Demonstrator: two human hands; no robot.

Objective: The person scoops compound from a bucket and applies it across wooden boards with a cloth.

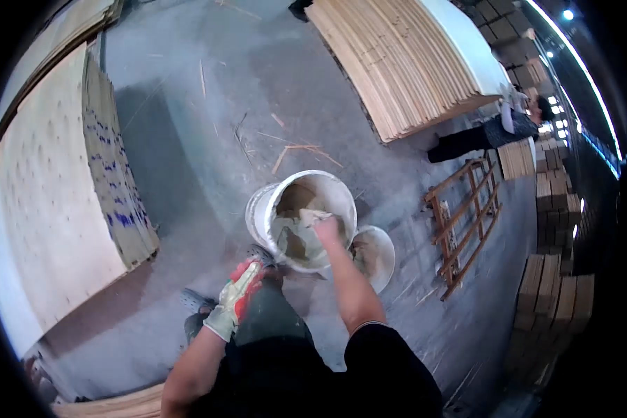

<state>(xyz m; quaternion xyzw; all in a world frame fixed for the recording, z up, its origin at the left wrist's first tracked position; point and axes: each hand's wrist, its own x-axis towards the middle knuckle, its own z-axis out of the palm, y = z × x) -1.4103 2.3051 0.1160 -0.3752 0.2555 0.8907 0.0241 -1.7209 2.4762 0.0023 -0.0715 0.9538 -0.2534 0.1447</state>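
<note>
My right hand (327, 230) is bare and reaches into a large white bucket (351, 216). Its fingers are closed around a small pale piece (312, 217), whose exact kind I cannot make out. Wet greyish-beige paste (296, 237) lies in the bucket and coats its inner wall. My left hand (238, 296) wears a pale glove with red patches and is by my knee, to the left of the bucket. Its gloved fingers look stretched out, with nothing visible in them. A smaller white bucket (389, 258) with beige residue stands beside the large one.
Stacked wood sheets stand at left (42, 202) and upper right (404, 63). A wooden frame (467, 223) lies on the floor at right. Another person (498, 132) stands by the upper-right stack. Thin wood strips (296, 148) litter the floor beyond the bucket.
</note>
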